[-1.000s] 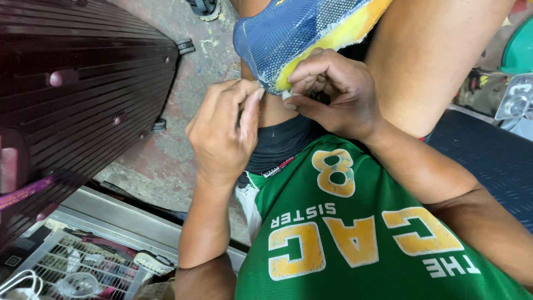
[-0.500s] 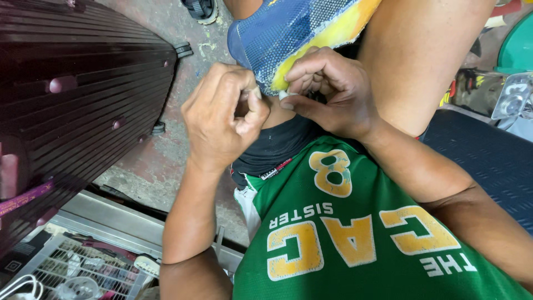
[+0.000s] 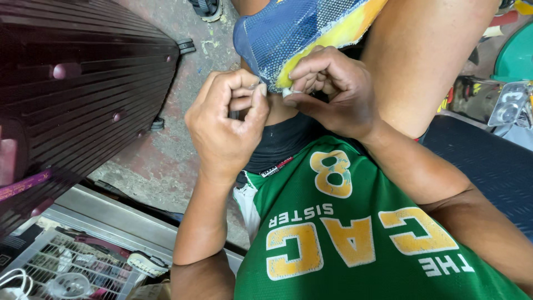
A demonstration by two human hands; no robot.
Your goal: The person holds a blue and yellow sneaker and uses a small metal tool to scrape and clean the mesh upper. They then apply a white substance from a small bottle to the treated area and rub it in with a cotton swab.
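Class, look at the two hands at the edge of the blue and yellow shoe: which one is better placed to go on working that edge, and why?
Probably the right hand: its fingertips pinch the blue and yellow shoe at the edge. The left hand is curled beside it, thumb near the edge.

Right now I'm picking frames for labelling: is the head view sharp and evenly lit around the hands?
Head view: left hand, right hand and the blue-and-yellow shoe are sharp in soft daylight, no motion blur; the dark ribbed suitcase shows faint sheen; strong glare on the shiny metal part at right; edges look wide-angle stretched.

Street-side repair stall; stained concrete floor; suitcase
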